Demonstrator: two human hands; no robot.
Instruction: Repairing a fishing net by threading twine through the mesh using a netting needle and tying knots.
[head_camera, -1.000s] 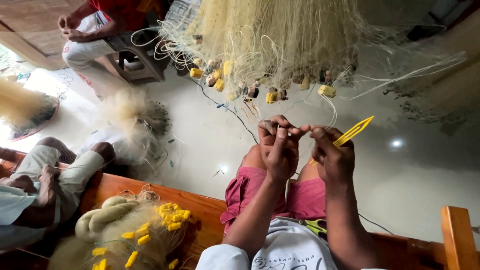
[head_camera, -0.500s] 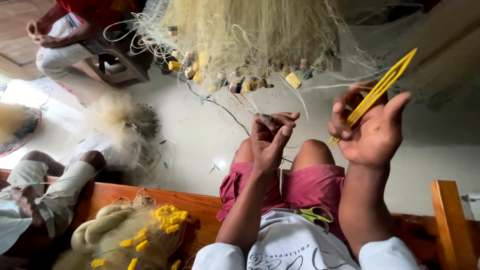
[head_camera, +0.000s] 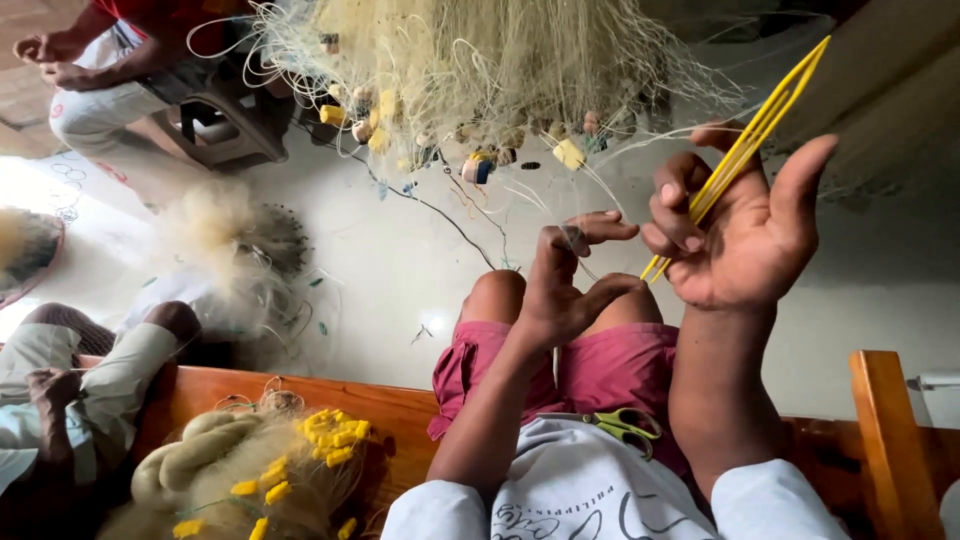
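My right hand (head_camera: 735, 235) is raised at the right and holds a long yellow netting needle (head_camera: 752, 140) between thumb and fingers, its tip pointing up and right. My left hand (head_camera: 570, 280) sits lower, over my knees, pinching a thin pale line of the fishing net (head_camera: 480, 60) between thumb and forefinger. The net hangs in a bundle above, with small yellow floats (head_camera: 568, 153) along its edge. I sit in pink shorts (head_camera: 600, 375).
Green-handled scissors (head_camera: 625, 425) lie on my lap. A wooden bench (head_camera: 300, 400) carries a heap of net with yellow floats (head_camera: 290, 470). One person sits at the left (head_camera: 70, 400), another on a stool at the top left (head_camera: 110, 70). Loose net lies on the floor (head_camera: 240, 250).
My right hand has swung up and to the right with the yellow needle, away from my left hand. The left hand stayed near the knees on the line.
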